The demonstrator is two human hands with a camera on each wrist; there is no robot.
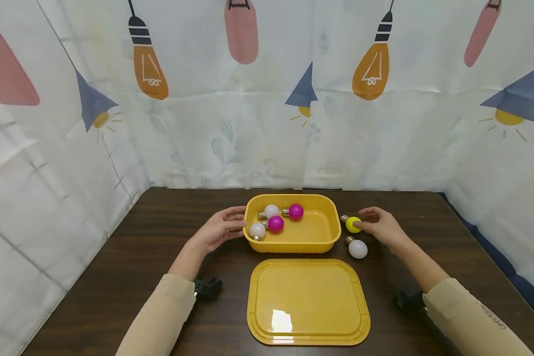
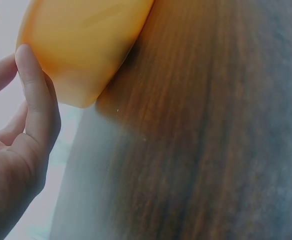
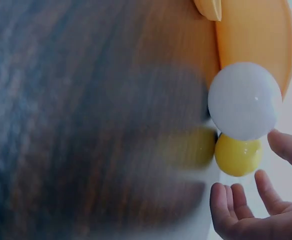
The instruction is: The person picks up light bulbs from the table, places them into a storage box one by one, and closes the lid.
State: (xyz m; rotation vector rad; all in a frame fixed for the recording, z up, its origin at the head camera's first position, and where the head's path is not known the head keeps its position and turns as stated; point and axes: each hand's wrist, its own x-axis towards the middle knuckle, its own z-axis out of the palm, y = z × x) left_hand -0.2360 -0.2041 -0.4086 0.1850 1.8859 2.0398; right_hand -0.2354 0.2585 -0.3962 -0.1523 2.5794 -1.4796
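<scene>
My left hand (image 1: 222, 228) is at the left side of a yellow plastic box (image 1: 313, 247). Its fingers reach the box's wall, and the left wrist view shows the thumb against the yellow wall (image 2: 86, 45). Inside the box lie several small light bulbs, white (image 1: 257, 230) and magenta (image 1: 295, 212). To the right of the box, my right hand (image 1: 382, 228) is at a yellow bulb (image 1: 352, 224), thumb beside it and fingers apart; the right wrist view shows no clear grip. A white bulb (image 1: 358, 249) lies nearer me, partly covering the yellow one (image 3: 238, 157) in that view.
A flat yellow lid (image 1: 309, 301) lies on the dark wooden table (image 1: 115, 277) in front of the box. Behind the table hangs a pale curtain (image 1: 267, 133) printed with lamps. Dark straps with devices sit at both wrists.
</scene>
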